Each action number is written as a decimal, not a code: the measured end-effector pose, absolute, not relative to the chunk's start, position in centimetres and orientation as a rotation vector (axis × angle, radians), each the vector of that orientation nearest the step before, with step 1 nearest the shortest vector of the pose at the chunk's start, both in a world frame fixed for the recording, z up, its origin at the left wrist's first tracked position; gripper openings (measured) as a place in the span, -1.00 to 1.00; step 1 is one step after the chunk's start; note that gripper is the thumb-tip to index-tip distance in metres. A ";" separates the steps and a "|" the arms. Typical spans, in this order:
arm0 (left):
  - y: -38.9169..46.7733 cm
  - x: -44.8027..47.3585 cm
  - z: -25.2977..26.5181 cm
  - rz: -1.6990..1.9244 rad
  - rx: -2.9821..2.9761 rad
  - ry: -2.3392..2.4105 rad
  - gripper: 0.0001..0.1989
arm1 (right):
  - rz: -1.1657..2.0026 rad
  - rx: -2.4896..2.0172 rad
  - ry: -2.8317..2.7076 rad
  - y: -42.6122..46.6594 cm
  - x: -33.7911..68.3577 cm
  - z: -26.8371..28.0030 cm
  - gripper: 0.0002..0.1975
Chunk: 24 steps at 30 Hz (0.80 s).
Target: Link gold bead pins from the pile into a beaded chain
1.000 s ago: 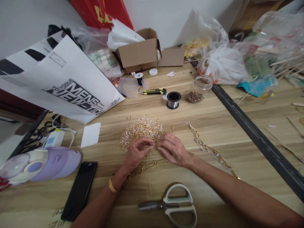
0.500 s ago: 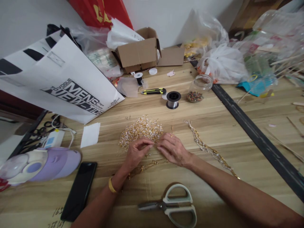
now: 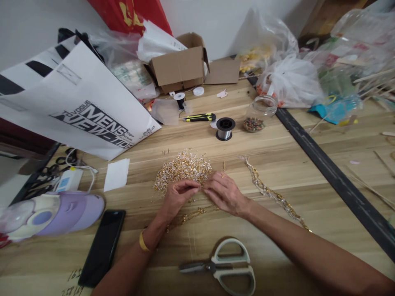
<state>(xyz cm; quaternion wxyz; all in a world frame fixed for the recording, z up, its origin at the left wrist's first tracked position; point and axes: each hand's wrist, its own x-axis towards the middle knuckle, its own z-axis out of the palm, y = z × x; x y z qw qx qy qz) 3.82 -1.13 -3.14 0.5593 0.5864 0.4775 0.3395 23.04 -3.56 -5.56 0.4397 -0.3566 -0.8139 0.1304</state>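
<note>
My left hand [image 3: 180, 196] is closed in a pinch at the near edge of a pile of small gold and clear beads [image 3: 182, 168]. Facing it, my right hand [image 3: 224, 193] is pinched too, its fingertips almost meeting the left ones. Whatever lies between the fingertips is too small to make out. A gold chain [image 3: 197, 213] runs on the table just below both hands, partly behind the left wrist. To the right lies a bundle of gold and silver bead strands [image 3: 271, 193]. A short gold piece [image 3: 224, 166] rests above my right hand.
Scissors [image 3: 219, 267] with white handles lie nearest me. A phone [image 3: 102, 248] and a purple bottle [image 3: 70, 213] are at left. Beyond the beads are a wire spool [image 3: 225, 129], a yellow-black utility knife [image 3: 200, 117] and a glass jar [image 3: 258, 115]. A white paper bag [image 3: 89, 94] stands behind.
Both hands keep the same pinch at the bead pile, with hardly any movement. The whole view has shifted very slightly.
</note>
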 end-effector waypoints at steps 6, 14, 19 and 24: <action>-1.0 3.8 -3.4 0.807 1.371 1.114 -0.86 | 0.336 -0.894 -2.027 -3.5 23.1 -5.8 -0.90; -1.0 3.8 -3.3 0.790 1.313 1.113 -0.86 | 0.337 -0.894 -2.031 -3.6 23.1 -5.6 -0.91; -1.0 3.8 -3.5 0.792 1.302 1.125 -0.86 | 0.333 -0.890 -2.032 -3.5 23.0 -5.7 -0.92; -1.0 3.8 -3.5 0.794 1.285 1.122 -0.87 | 0.316 -0.890 -2.031 -3.5 23.0 -5.6 -0.91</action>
